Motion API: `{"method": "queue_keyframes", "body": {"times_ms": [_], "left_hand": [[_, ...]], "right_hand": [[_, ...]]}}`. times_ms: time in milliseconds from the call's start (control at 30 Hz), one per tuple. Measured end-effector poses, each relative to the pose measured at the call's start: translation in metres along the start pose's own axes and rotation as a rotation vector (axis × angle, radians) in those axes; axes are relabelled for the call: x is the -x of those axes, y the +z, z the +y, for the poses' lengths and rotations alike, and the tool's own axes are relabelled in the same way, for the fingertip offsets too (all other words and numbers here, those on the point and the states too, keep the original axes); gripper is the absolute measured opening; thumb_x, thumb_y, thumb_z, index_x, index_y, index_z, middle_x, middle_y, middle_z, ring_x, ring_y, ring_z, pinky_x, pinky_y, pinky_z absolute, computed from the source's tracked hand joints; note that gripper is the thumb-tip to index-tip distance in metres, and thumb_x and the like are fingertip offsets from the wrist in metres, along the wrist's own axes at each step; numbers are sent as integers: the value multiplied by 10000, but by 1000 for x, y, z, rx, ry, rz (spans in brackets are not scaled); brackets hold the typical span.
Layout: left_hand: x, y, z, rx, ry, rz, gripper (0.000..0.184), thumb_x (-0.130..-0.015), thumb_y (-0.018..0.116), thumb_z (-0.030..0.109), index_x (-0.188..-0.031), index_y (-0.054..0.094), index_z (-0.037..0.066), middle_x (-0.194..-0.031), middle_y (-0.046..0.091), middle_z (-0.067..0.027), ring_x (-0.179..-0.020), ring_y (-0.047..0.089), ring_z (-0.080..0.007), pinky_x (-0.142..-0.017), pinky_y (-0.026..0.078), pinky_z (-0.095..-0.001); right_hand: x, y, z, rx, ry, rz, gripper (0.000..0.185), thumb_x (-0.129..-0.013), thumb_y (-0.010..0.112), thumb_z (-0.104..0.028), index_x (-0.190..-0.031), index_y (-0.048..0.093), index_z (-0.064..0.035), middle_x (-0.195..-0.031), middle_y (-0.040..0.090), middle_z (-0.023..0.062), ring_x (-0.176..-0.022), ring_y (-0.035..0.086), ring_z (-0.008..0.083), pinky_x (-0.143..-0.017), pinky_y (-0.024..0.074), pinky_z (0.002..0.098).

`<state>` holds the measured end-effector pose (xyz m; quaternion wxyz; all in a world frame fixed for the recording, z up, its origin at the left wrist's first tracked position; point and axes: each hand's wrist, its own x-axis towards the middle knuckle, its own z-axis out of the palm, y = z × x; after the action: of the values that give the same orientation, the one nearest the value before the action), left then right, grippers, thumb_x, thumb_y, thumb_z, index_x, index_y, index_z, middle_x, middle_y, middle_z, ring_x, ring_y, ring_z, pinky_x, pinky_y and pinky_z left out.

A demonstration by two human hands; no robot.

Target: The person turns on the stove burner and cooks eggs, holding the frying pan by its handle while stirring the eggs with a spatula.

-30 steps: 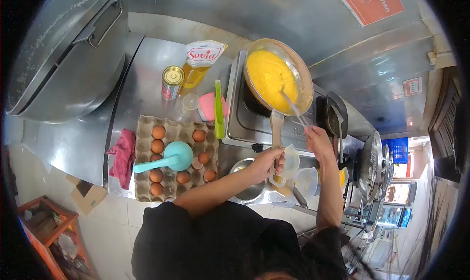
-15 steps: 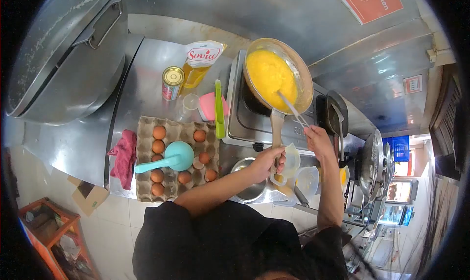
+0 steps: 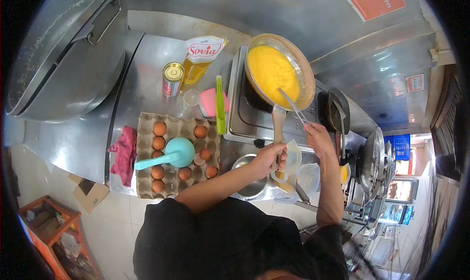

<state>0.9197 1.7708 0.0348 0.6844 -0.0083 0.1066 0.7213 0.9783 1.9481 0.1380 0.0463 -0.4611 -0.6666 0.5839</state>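
My left hand [image 3: 270,161] is closed around the beige handle of a frying pan [image 3: 307,91]. The pan is tilted over the gas stove [image 3: 240,118], with soft yellow egg [image 3: 271,69] spread across its inside. In my right hand [image 3: 319,139] is a slim metal utensil that looks like tongs [image 3: 293,103]; its tip dips into the egg near the handle side. Beneath my left hand stand a clear plastic measuring jug [image 3: 293,157] and a steel bowl [image 3: 252,188], partly covered by my forearm.
Left of the stove lie an egg tray [image 3: 169,128] with several brown eggs, a turquoise ladle [image 3: 178,152], and a pink cloth [image 3: 126,150]. Behind them are an oil pouch [image 3: 200,59], a can [image 3: 173,79] and a green-handled tool [image 3: 220,106]. More pans [image 3: 335,111] stand at right.
Both hands keep their grips, and the tongs' tip stays in the egg. The egg's surface has shifted slightly. The whole view has moved a little.
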Motion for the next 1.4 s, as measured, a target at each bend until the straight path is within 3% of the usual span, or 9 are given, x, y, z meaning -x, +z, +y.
{"method": "queue_keyframes", "body": {"times_ms": [367, 500, 633, 767, 867, 1067, 1167, 1333, 1400], "left_hand": [[-1, 0, -1, 43, 1, -7, 193, -895, 499, 264, -832, 460, 86, -630, 451, -7, -504, 463, -129, -468, 368, -266], [-2, 0, 0, 23, 11, -13, 193, -894, 501, 266, -835, 461, 86, -629, 447, -8, -502, 459, -128, -469, 364, -265], [-2, -1, 1, 8, -4, -3, 182, -904, 475, 257, -839, 468, 87, -638, 446, -8, -517, 452, -135, -490, 361, -273], [-2, 0, 0, 5, -18, 12, 183, -911, 455, 258, -837, 477, 92, -643, 444, -5, -533, 450, -142, -505, 357, -279], [-2, -1, 0, 16, -21, 17, 176, -908, 458, 257, -840, 478, 96, -641, 445, -6, -533, 452, -144, -500, 357, -281], [-2, -1, 0, 17, -22, 18, 173, -905, 462, 257, -847, 481, 96, -645, 453, -9, -529, 450, -147, -499, 353, -282], [0, 1, 0, 15, -28, 36, 177, -906, 461, 259, -851, 484, 92, -645, 455, -11, -527, 445, -148, -502, 349, -284], [-1, 0, -1, 7, -24, 36, 181, -906, 461, 259, -855, 485, 87, -644, 452, -11, -532, 441, -149, -510, 348, -286], [-1, -1, -2, 3, -20, 41, 183, -905, 460, 260, -854, 485, 86, -644, 451, -11, -534, 441, -149, -513, 348, -286]], "right_hand": [[5, -9, -11, 27, -2, -38, 210, -864, 586, -245, -771, 511, -72, -488, 310, -82, -367, 249, 25, -342, 167, 207], [-9, 0, 5, 116, -122, 134, 198, -861, 585, -240, -766, 528, -75, -497, 335, -81, -376, 271, 32, -352, 184, 212], [9, -13, -20, 134, 7, -67, 193, -868, 572, -229, -749, 529, -83, -512, 349, -75, -402, 300, 46, -367, 212, 225], [-4, -9, 0, 121, -110, 92, 183, -867, 574, -217, -758, 536, -75, -511, 343, -77, -395, 276, 38, -360, 192, 221], [-1, -11, -1, 117, 9, -89, 166, -865, 576, -214, -783, 528, -78, -508, 341, -78, -390, 273, 36, -358, 193, 220], [-8, 5, 16, 83, -83, 75, 166, -860, 581, -213, -785, 542, -70, -504, 340, -86, -384, 262, 22, -353, 187, 208], [4, -9, -4, 95, -7, -66, 163, -857, 582, -214, -786, 540, -74, -503, 340, -87, -388, 265, 20, -352, 193, 207], [-10, -4, 7, 53, -95, 130, 169, -861, 585, -215, -794, 541, -66, -500, 338, -86, -381, 259, 21, -346, 193, 213], [4, -2, -7, 25, 33, -128, 178, -866, 580, -214, -787, 537, -61, -492, 332, -85, -374, 254, 21, -342, 188, 214]]}}
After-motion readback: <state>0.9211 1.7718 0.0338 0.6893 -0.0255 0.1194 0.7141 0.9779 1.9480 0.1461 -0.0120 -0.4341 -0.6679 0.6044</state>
